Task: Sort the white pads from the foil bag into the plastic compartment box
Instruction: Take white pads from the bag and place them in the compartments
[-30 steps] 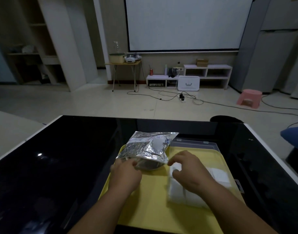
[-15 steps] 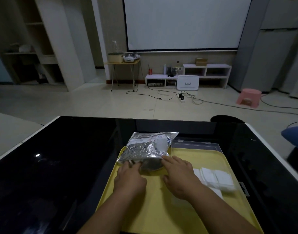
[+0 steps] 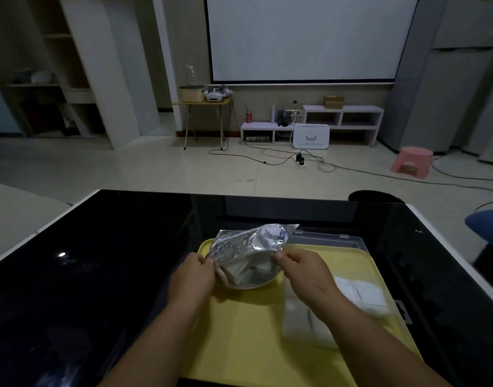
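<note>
On a black table [image 3: 100,275], a yellow tray [image 3: 239,331] carries a clear plastic compartment box [image 3: 323,240] at right and a foil bag [image 3: 245,244] at far left. The left hand [image 3: 191,280] and right hand [image 3: 306,272] pinch the bag's mouth apart, showing white pads [image 3: 239,270] inside.
</note>
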`<state>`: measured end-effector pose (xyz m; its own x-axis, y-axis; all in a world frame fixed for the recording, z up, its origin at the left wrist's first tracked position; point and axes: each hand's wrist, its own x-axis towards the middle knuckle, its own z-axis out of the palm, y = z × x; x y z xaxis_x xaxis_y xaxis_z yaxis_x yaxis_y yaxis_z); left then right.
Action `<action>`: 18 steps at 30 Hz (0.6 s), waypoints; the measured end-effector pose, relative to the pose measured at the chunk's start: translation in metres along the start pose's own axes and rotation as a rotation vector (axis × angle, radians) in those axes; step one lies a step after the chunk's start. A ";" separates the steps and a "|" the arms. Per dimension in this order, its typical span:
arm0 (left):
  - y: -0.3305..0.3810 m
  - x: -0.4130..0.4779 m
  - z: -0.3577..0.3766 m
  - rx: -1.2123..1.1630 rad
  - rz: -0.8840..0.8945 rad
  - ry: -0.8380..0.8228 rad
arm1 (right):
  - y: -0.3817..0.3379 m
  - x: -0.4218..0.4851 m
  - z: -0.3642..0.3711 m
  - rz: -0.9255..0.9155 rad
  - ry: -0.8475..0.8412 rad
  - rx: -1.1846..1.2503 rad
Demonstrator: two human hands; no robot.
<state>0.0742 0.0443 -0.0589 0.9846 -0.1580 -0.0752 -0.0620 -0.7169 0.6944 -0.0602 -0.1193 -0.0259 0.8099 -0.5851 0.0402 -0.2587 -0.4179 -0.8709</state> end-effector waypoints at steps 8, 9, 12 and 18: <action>-0.001 -0.003 0.005 -0.248 -0.059 -0.138 | 0.006 0.001 0.004 0.294 0.081 0.279; -0.001 -0.003 0.005 -0.273 -0.055 -0.135 | 0.005 0.000 0.003 0.321 0.061 0.305; 0.001 -0.005 0.004 -0.355 -0.053 -0.082 | 0.001 0.000 0.003 0.355 0.015 0.382; 0.010 -0.006 -0.001 -0.419 -0.066 0.081 | -0.005 0.002 0.007 0.114 0.093 0.110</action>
<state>0.0680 0.0390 -0.0508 0.9949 -0.0550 -0.0840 0.0566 -0.3835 0.9218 -0.0536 -0.1138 -0.0245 0.7248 -0.6887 -0.0212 -0.2829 -0.2694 -0.9206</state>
